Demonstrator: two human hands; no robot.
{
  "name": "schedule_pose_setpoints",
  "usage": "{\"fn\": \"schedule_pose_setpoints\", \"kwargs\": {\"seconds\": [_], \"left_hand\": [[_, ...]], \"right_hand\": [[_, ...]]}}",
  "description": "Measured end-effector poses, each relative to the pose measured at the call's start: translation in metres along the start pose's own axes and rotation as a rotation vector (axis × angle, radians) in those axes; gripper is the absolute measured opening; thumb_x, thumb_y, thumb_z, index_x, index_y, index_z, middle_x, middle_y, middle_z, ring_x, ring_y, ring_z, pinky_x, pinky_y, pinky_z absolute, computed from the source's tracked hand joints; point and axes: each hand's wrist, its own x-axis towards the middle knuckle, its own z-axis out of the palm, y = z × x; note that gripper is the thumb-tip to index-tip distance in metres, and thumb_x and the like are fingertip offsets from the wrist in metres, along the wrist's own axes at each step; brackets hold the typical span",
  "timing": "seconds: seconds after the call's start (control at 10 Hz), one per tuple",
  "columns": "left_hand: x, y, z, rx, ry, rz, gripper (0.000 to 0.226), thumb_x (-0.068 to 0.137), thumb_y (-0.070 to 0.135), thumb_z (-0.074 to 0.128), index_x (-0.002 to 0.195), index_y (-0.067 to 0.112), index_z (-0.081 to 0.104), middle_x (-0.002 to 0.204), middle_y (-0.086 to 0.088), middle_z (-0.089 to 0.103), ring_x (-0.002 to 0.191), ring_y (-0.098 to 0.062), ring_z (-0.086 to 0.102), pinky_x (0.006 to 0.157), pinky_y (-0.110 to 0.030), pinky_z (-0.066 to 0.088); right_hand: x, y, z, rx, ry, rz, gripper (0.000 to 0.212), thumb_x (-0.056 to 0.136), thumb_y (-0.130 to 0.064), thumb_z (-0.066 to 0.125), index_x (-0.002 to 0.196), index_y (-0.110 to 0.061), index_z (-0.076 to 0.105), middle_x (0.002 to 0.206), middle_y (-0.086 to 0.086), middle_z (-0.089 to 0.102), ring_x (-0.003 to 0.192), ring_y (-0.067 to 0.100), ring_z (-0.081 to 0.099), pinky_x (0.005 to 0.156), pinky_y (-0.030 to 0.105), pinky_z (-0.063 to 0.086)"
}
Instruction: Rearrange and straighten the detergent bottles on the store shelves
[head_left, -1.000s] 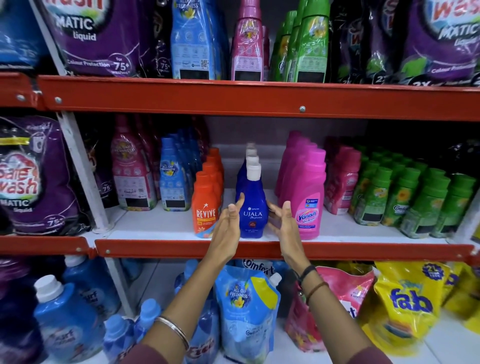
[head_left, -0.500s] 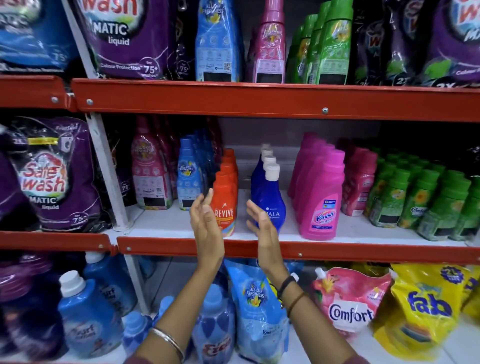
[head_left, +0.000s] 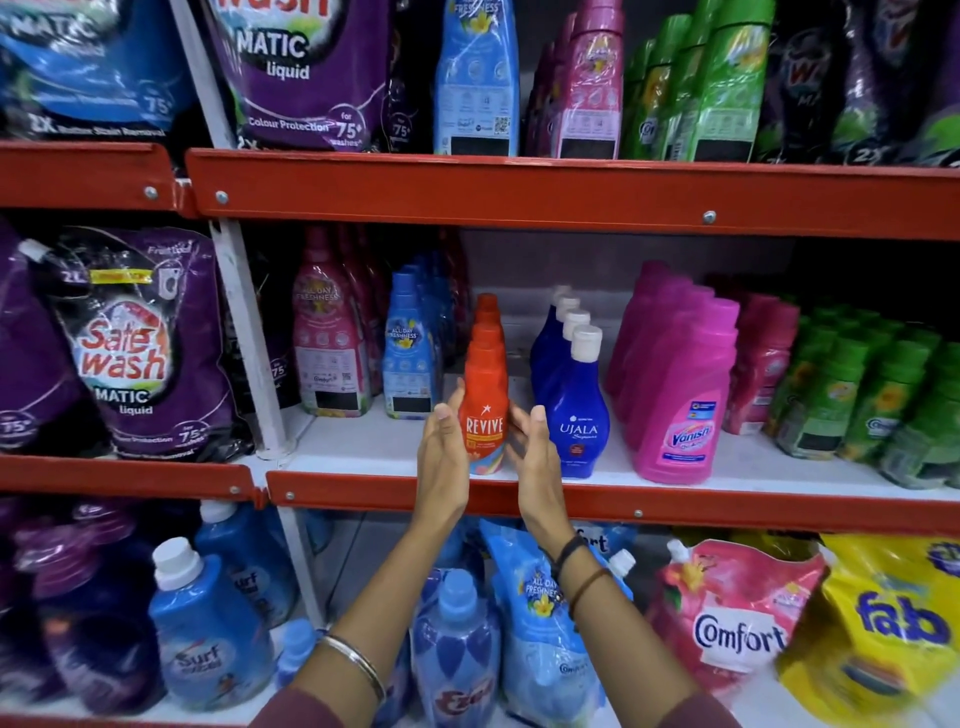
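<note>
On the middle shelf (head_left: 613, 500), a row of orange Revive bottles runs front to back. The front Revive bottle (head_left: 485, 410) stands upright near the shelf edge. My left hand (head_left: 441, 457) is against its left side and my right hand (head_left: 535, 457) against its right side. Both have flat palms facing each other and straight fingers, not curled around the bottle. Just to the right stands a row of blue Ujala bottles (head_left: 576, 415) with white caps, then pink Vanish bottles (head_left: 680, 395).
Left of the Revive row are blue (head_left: 410, 358) and pink (head_left: 327, 353) freshness bottles and purple Safe Wash pouches (head_left: 135, 353). Green bottles (head_left: 852, 400) fill the right end. The red upper shelf beam (head_left: 519, 192) hangs above. Pouches and blue jugs (head_left: 208, 629) crowd the lower shelf.
Both hands have shifted left from the blue Ujala bottle to the front Revive bottle and now flank it. The view has also moved closer.
</note>
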Motion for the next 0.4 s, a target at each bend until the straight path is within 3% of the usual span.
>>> {"fn": "schedule_pose_setpoints", "kwargs": {"seconds": [0.3, 0.4], "left_hand": [[0.001, -0.001, -0.002, 0.033, -0.037, 0.015, 0.057, 0.073, 0.094, 0.016, 0.119, 0.071, 0.040, 0.143, 0.004, 0.047, 0.127, -0.011, 0.051, 0.109, -0.038, 0.043], [-0.005, 0.005, 0.000, 0.036, 0.003, 0.044, 0.053, 0.086, 0.080, 0.017, 0.129, 0.059, 0.041, 0.142, 0.007, 0.044, 0.128, -0.007, 0.048, 0.105, -0.022, 0.042]], "right_hand": [[-0.003, -0.006, 0.000, -0.034, -0.001, 0.024, 0.089, 0.074, -0.083, 0.032, 0.133, -0.019, 0.052, 0.132, -0.003, 0.059, 0.122, 0.007, 0.055, 0.111, 0.042, 0.038], [-0.008, -0.012, -0.008, -0.044, -0.053, 0.019, 0.059, 0.083, -0.073, 0.034, 0.118, -0.034, 0.058, 0.119, -0.016, 0.062, 0.116, 0.002, 0.057, 0.110, 0.037, 0.040]]}}
